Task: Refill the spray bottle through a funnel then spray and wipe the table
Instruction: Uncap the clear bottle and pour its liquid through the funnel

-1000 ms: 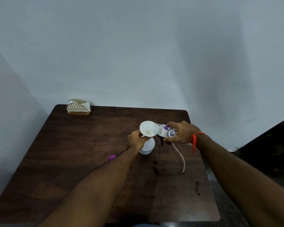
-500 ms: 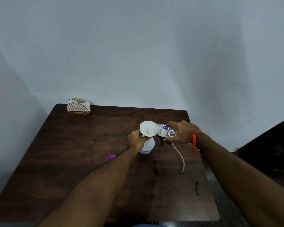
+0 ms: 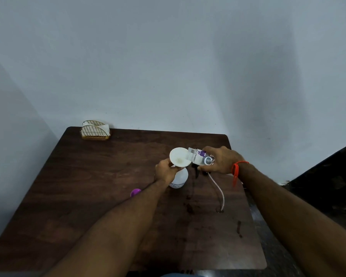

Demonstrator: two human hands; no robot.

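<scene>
The right hand (image 3: 221,159) is curled round a small clear refill bottle (image 3: 201,158) with a purple label, fingers over the top of it and thumb beneath. The bottle lies tipped almost on its side, its open mouth pointing away from the palm toward the person's left and reaching over the rim of a white funnel (image 3: 179,157). Whether liquid is running from the mouth cannot be told; a pale yellowish patch shows in the bottom of the funnel's bowl.

The funnel sits just beyond the refill bottle's mouth, its stem hidden. The left hand (image 3: 165,171) grips at the funnel's near underside, where the funnel meets the neck of the white spray bottle (image 3: 179,177); which of the two the fingers actually close on cannot be told. The spray bottle stands upright on the table (image 3: 88,186) directly below the funnel and partly behind the left hand, with small print along its lower edge.

Below the right hand, a thin pale dip tube (image 3: 218,188) curves across the dark wood toward the person, its upper end hidden under the hand. An orange thread band (image 3: 237,169) circles the right wrist. Near the left forearm, on its outer side, lies a small purple cap (image 3: 135,192). Well away from both hands, at the table's far left corner against the wall, stands a wire napkin holder (image 3: 95,130) with white napkins.
</scene>
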